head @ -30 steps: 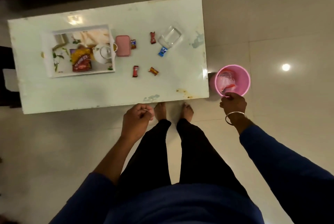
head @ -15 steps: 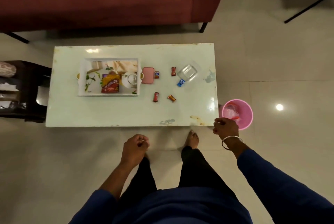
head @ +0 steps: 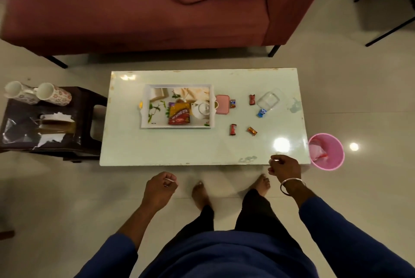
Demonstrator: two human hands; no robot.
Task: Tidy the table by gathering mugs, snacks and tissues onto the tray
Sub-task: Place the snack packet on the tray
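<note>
Tray (head: 143, 107), worktop (head: 157, 147): holds snack bag (head: 179, 113), white pot (head: 201, 109). Outstanding: candies (head: 233, 129) loose to its right; mugs (head: 52, 94) on side stool (head: 87, 120). Left hand (head: 160, 188), right hand (head: 284, 166): fingers loosely curled, apparently empty. Advice: sweep candies together, carry once.

The tray (head: 143, 107) sits on the table (head: 157, 147), left of centre, with a snack packet (head: 179, 113) and a teapot (head: 201, 109) in it. A flat case (head: 222, 104) touches the tray at its 3 o'clock. Small sweets (head: 232, 129) lie scattered further toward 3 o'clock, beside a clear container (head: 268, 100). A bin (head: 332, 163) stands on the floor off the table's 4 o'clock corner. Two mugs (head: 54, 94) lie on a side stool (head: 85, 140) at the table's 9 o'clock. A sofa (head: 134, 19) stands at 12 o'clock.
</note>
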